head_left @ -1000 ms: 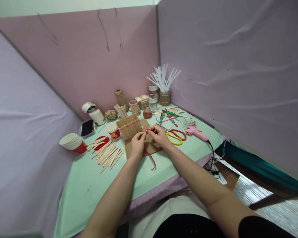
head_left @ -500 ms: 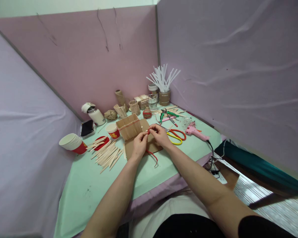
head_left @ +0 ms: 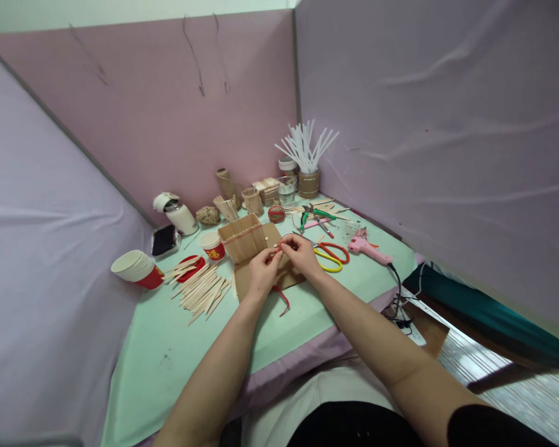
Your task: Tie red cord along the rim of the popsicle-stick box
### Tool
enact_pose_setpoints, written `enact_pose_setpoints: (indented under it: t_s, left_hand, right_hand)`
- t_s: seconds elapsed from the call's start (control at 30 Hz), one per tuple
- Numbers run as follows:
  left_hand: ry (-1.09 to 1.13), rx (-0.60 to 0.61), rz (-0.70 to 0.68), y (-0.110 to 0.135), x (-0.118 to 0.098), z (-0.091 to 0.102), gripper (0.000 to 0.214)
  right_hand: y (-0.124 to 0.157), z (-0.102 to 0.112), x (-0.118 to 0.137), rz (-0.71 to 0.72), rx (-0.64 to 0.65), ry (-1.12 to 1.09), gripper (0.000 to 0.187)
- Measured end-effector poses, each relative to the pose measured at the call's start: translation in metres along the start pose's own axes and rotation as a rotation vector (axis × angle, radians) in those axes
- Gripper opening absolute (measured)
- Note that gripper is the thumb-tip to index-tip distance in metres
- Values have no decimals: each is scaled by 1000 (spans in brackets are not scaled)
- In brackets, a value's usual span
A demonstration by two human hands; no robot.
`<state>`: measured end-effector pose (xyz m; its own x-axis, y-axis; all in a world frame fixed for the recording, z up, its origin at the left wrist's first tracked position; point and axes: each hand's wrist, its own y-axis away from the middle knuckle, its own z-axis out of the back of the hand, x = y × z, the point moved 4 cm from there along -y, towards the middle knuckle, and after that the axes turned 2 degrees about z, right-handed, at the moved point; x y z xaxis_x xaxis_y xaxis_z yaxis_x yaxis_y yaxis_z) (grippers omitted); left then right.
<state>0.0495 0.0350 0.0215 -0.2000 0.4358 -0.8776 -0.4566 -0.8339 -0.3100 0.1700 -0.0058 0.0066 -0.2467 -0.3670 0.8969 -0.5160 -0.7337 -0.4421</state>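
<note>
My left hand (head_left: 261, 271) and my right hand (head_left: 299, 254) meet at mid-table, both pinched on a red cord (head_left: 282, 298) whose loose end hangs down toward me. Just behind my fingers stands a small box built of wooden sticks (head_left: 242, 237), with a red cord along its top edge. It sits on a brown cardboard sheet (head_left: 289, 277). A ball of red cord (head_left: 276, 213) lies farther back.
Loose wooden sticks (head_left: 200, 289), a stack of red paper cups (head_left: 135, 268) and a single cup (head_left: 212, 246) lie left. Scissors (head_left: 328, 256), pliers (head_left: 317, 217) and a pink glue gun (head_left: 368, 248) lie right. A jar of white straws (head_left: 307, 167), a phone (head_left: 164, 239) and a bottle (head_left: 177, 212) stand behind.
Both hands stayed together on the red cord, shifting slightly left toward the stick box. The dangling end of the cord swung and drew up a little.
</note>
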Motion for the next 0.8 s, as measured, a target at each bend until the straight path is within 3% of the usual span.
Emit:
enact_pose_setpoints:
  t_s: [0.33,0.8]
  left_hand:
    - [43,-45,8,-1,4,3,24]
    - [17,-88,-13,0,4,6,23]
  right_hand:
    - [-1,-2,-3,-46,36,-21,11]
    - [6,-1,18,186,41,182,7]
